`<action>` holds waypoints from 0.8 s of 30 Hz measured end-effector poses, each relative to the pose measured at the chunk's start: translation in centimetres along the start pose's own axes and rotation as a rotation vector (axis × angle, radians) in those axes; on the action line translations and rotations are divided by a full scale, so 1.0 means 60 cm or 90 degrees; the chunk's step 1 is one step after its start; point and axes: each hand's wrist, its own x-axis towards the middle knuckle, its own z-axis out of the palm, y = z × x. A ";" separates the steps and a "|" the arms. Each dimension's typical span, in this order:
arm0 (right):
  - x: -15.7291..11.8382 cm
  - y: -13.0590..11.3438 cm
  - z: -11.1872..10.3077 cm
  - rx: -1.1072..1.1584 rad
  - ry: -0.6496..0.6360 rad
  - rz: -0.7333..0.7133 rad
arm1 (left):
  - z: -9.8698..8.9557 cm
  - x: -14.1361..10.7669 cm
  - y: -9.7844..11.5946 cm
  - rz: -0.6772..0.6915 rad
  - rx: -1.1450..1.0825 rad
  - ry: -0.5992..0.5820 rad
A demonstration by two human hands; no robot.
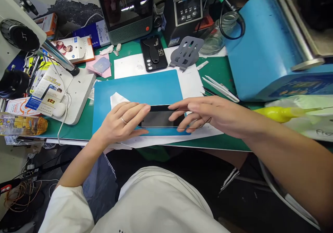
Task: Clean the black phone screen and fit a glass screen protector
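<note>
A dark phone (159,117) lies sideways between my hands, over a blue mat (145,85). My left hand (127,118) wraps round the phone's left end, with a ring on one finger and the thumb along the near edge. At the right end, my right hand (199,115) has its fingers spread apart, the tips over or beside the phone; whether they touch it is hard to tell. A white cloth or tissue (118,99) sticks out behind my left hand on the mat.
Behind the mat are a black phone case (154,54) and a grey stand (186,51). White tweezers (221,87) lie to the right, before a large blue machine (260,49). A microscope base (78,97) stands left, near an orange bottle (23,123).
</note>
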 end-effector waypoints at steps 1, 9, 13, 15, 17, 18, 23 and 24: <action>0.000 -0.002 0.003 0.024 -0.005 0.024 | 0.001 0.003 0.001 0.005 0.004 0.005; -0.005 0.018 0.009 -0.016 0.034 0.008 | 0.022 -0.011 -0.007 -0.097 -0.046 -0.028; -0.018 0.056 -0.009 -0.286 0.111 -0.137 | 0.032 -0.020 -0.014 -0.204 -0.131 -0.079; -0.021 0.072 -0.014 -0.423 0.139 -0.214 | 0.034 -0.020 -0.015 -0.221 -0.163 -0.094; -0.020 0.083 -0.015 -0.506 0.162 -0.287 | 0.036 -0.018 -0.014 -0.231 -0.179 -0.112; -0.018 0.088 -0.014 -0.530 0.174 -0.315 | 0.036 -0.017 -0.014 -0.238 -0.184 -0.124; -0.008 0.100 -0.010 -0.586 0.224 -0.365 | 0.039 -0.017 -0.014 -0.247 -0.171 -0.178; -0.008 0.101 -0.009 -0.591 0.227 -0.363 | 0.040 -0.017 -0.014 -0.241 -0.165 -0.183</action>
